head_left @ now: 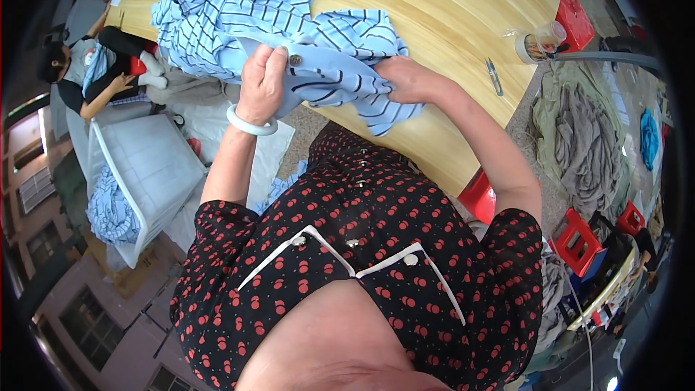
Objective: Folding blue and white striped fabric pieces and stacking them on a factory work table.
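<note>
A light blue garment [337, 76] with dark stripes is stretched between my hands at the table's near edge. My left hand [262, 85], a pale bangle at its wrist, is closed on a plain blue part. Close beside its fingertips a dark round button [295, 60] shows on the cloth. My right hand [410, 80] pinches the striped cloth farther right, its fingertips partly hidden by folds. Below that hand the fabric hangs over the edge. A large heap of the same striped cloth [217, 11] lies just beyond, touching the held piece.
On the wooden table [434, 22] lie thread snips [494, 77], near a clear cup [536, 47] of small items. A white-framed bin [148, 152] with striped cloth stands left, near a seated person [94, 72]. Grey cloth [583, 148] and red stools [577, 242] are at right.
</note>
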A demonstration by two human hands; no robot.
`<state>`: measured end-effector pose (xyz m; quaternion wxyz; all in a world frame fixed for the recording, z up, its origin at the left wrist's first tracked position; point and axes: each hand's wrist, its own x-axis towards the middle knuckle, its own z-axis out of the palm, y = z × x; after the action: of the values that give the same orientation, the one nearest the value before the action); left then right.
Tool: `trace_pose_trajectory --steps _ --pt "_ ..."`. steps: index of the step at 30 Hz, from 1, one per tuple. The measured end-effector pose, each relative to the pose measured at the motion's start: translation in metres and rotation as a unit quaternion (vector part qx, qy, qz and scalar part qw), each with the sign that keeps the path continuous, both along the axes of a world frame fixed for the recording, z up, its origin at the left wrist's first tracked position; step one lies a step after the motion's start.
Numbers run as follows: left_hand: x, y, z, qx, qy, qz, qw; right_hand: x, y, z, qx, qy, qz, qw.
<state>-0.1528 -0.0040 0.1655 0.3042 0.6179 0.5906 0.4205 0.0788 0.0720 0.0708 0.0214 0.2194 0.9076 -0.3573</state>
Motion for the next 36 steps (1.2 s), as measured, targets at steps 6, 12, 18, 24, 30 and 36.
trace_pose_trajectory --steps 6,12,18,24,30,36 --pt "-0.012 0.014 0.011 0.006 -0.093 0.064 0.994 0.014 0.009 0.056 0.071 0.017 -0.076 0.994" --pt "-0.01 0.012 0.045 0.09 -0.14 0.089 0.982 0.045 0.019 0.125 -0.021 0.173 -0.263 0.949" --pt "-0.013 0.039 -0.003 -0.009 -0.038 0.075 0.996 0.042 0.028 0.092 0.089 0.046 -0.221 0.97" --pt "0.009 0.042 -0.046 -0.073 -0.238 0.105 0.963 0.054 0.043 0.096 0.06 0.083 -0.312 0.945" --pt "-0.015 0.043 -0.184 -0.347 -0.219 0.041 0.911 0.031 0.034 -0.03 0.127 -0.094 -0.281 0.947" --pt "-0.021 0.037 -0.18 -0.441 -0.284 0.009 0.852 -0.04 0.007 -0.045 0.083 0.072 -0.261 0.959"
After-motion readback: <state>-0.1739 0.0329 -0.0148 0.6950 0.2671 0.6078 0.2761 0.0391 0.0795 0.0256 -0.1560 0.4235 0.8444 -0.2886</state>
